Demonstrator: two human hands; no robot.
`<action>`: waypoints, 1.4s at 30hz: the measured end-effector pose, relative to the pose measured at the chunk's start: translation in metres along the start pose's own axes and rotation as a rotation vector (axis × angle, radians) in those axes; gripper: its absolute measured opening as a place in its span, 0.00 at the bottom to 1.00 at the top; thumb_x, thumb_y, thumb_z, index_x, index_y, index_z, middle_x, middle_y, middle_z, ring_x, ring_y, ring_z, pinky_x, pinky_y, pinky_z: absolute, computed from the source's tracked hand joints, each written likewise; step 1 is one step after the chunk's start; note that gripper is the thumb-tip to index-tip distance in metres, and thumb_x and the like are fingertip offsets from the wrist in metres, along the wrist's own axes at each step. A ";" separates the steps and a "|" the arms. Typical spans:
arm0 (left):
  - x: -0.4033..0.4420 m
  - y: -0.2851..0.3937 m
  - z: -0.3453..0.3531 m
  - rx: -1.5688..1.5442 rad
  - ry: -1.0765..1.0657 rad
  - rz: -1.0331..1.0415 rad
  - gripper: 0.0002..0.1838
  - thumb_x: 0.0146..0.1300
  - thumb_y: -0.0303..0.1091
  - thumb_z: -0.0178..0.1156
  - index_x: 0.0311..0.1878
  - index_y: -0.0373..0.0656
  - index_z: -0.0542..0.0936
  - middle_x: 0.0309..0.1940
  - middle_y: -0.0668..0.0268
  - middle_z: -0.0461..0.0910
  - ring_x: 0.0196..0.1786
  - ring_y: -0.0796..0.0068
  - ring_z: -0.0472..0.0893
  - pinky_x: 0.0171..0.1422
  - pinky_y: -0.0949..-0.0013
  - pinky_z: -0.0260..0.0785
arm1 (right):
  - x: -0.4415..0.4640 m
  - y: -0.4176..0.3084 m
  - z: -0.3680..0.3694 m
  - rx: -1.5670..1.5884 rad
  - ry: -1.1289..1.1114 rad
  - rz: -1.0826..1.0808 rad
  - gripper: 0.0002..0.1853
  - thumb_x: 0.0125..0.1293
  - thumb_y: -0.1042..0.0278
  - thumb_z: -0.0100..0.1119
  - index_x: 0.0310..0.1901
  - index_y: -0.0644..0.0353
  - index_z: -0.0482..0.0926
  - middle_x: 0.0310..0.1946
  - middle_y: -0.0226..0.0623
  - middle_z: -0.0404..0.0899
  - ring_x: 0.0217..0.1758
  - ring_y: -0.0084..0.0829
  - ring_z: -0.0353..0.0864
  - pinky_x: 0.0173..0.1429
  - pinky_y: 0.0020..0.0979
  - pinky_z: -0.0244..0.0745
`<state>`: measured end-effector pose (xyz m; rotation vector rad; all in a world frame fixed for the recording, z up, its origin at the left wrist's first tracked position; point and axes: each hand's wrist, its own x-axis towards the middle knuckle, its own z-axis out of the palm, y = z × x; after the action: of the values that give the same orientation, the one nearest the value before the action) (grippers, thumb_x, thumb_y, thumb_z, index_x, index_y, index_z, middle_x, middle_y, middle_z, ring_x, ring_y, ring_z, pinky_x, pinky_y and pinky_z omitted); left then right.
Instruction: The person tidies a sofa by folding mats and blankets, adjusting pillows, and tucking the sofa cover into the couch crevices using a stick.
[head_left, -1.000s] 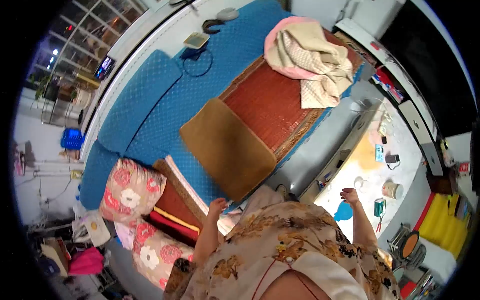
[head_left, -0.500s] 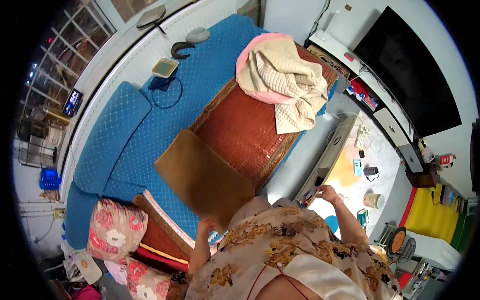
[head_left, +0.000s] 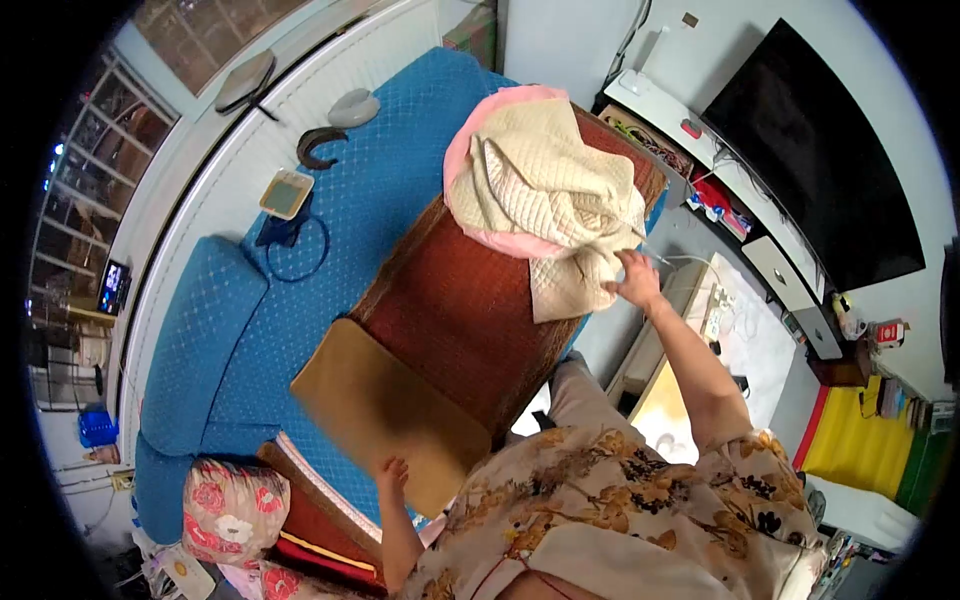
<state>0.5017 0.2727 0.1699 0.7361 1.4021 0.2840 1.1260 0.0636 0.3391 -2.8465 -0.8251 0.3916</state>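
Quilt (head_left: 550, 165) is seen heaped on reddish-brown mat (head_left: 450, 290); right hand (head_left: 635, 281) is held at its lower corner, digits parted, contact unclear. Left hand (head_left: 393, 478) is held empty, digits loosely spread.

1. No words, brands or numbers can be read.
2. Glowing marks are shown on the small black rectangular display (head_left: 113, 287), too blurred to be deciphered.
3. Print on the red-and-white cardboard box (head_left: 888, 334) is rendered too small.
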 end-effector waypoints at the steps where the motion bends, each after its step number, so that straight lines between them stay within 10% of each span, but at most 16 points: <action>1: -0.007 0.002 0.019 -0.019 0.035 -0.009 0.12 0.58 0.33 0.58 0.46 0.46 0.73 0.32 0.69 0.77 0.28 0.78 0.75 0.30 0.75 0.65 | 0.035 0.005 -0.004 0.017 0.045 -0.020 0.38 0.43 0.48 0.67 0.58 0.50 0.69 0.61 0.35 0.63 0.64 0.41 0.59 0.63 0.47 0.59; 9: 0.035 0.003 0.213 0.125 0.037 -0.294 0.26 0.57 0.55 0.58 0.52 0.47 0.70 0.42 0.69 0.75 0.43 0.73 0.71 0.45 0.60 0.66 | 0.293 0.072 -0.013 0.061 0.100 0.030 0.33 0.52 0.42 0.58 0.56 0.54 0.71 0.60 0.37 0.65 0.63 0.42 0.61 0.63 0.44 0.59; 15: 0.104 0.096 0.399 0.284 -0.152 -0.214 0.48 0.55 0.67 0.52 0.70 0.46 0.48 0.69 0.60 0.50 0.71 0.62 0.48 0.66 0.54 0.49 | 0.409 0.110 0.028 -0.081 -0.041 0.082 0.36 0.54 0.41 0.55 0.60 0.56 0.65 0.64 0.40 0.59 0.68 0.41 0.55 0.67 0.44 0.54; 19: 0.166 0.111 0.471 0.259 -0.182 -0.214 0.47 0.55 0.68 0.49 0.70 0.50 0.47 0.69 0.62 0.51 0.69 0.63 0.53 0.65 0.56 0.51 | 0.458 0.121 0.074 -0.103 -0.066 0.045 0.39 0.54 0.38 0.53 0.62 0.55 0.63 0.66 0.40 0.57 0.68 0.41 0.54 0.67 0.43 0.55; 32: 0.247 0.121 0.616 -0.218 -0.235 -0.111 0.35 0.61 0.51 0.51 0.67 0.45 0.54 0.63 0.54 0.60 0.61 0.62 0.66 0.61 0.63 0.64 | 0.412 0.101 0.184 0.330 -0.331 -0.026 0.38 0.54 0.42 0.55 0.62 0.58 0.63 0.62 0.43 0.62 0.64 0.40 0.61 0.64 0.39 0.58; 42: 0.184 0.092 0.551 -0.369 -0.312 -0.156 0.35 0.61 0.50 0.51 0.67 0.44 0.55 0.62 0.53 0.61 0.60 0.61 0.67 0.60 0.63 0.64 | 0.218 -0.079 0.221 0.457 -0.536 -0.284 0.36 0.54 0.46 0.57 0.61 0.59 0.63 0.60 0.45 0.65 0.62 0.40 0.64 0.63 0.37 0.60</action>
<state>1.0827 0.2869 0.0784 0.3464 1.0641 0.2819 1.2000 0.2641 0.1002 -2.1818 -1.0403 1.1580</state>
